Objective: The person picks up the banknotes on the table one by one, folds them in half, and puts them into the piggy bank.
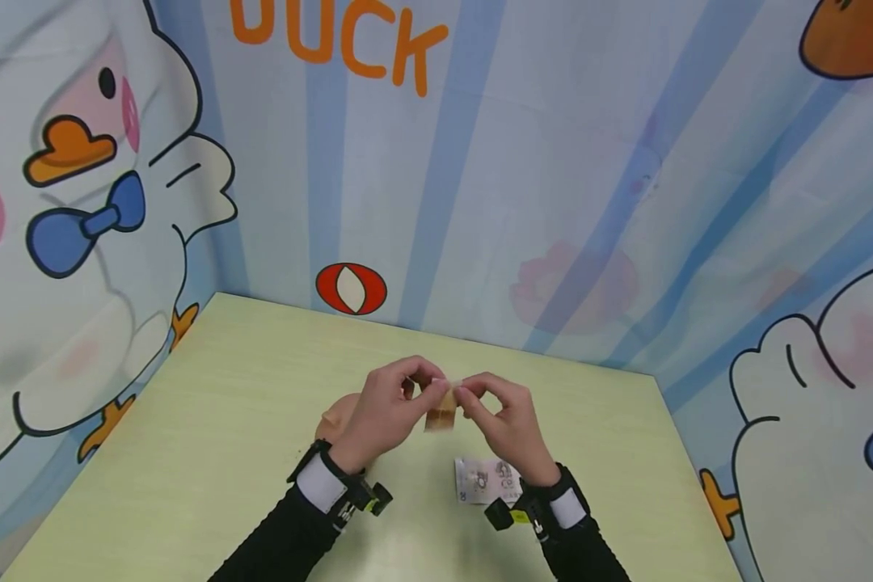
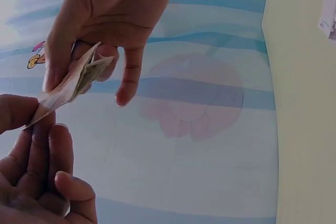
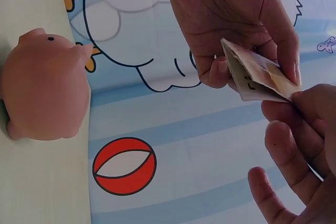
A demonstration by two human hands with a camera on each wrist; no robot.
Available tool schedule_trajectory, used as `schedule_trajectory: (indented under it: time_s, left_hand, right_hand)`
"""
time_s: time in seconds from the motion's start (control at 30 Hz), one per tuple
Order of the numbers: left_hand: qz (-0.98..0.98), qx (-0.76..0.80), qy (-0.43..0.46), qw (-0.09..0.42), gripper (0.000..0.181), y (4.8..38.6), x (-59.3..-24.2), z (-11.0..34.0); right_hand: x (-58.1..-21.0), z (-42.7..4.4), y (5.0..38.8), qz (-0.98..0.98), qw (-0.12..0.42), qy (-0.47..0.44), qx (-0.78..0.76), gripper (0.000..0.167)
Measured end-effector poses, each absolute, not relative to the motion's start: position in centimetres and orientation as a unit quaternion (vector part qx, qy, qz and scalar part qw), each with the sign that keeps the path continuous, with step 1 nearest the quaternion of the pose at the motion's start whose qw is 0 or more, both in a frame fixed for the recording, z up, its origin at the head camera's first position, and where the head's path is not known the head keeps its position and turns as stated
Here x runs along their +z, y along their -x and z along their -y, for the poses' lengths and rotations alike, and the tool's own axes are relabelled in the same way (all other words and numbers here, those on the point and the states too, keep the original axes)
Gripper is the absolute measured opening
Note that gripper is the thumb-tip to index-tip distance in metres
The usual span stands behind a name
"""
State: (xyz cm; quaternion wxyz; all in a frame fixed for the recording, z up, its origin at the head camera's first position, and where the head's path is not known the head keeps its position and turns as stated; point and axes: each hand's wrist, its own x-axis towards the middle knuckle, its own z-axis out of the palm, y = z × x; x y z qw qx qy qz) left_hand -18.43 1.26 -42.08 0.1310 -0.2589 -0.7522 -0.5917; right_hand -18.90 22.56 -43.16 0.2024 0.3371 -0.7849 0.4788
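Brown and tan, the small folded paper banknote (image 1: pixel 440 415) is up in the air above the pale yellow bench (image 1: pixel 225 420), stretched between the person's two hands. The left hand (image 1: pixel 385 408) pinches one end between thumb and fingers, and the right hand (image 1: pixel 508 420) pinches the other, so the two sit close together; from the wrists I can see the folded layers gaping slightly along one edge. Partly hidden behind the left hand, a rounded pink piggy bank (image 3: pixel 46 87) stands on the bench. A pale, purplish-grey printed banknote (image 1: pixel 480 481) lies flat near the right wrist, partly covered.
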Motion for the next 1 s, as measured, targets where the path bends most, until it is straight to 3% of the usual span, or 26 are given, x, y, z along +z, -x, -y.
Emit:
schedule_trajectory:
  time_s: [0.3,1.0]
  left_hand:
    - [0.751,-0.602,0.239,0.127,0.006,18.2,-42.6,-1.3]
    - [0.761,-0.581,0.24,0.161,0.006,17.6,-43.5,-1.7]
  right_hand:
    - [-43.2,-22.4,18.7,0.776,0.248,-0.325,0.481,0.022]
    - [-42.8,-22.4,18.9,0.767,0.273,-0.302,0.497,0.016]
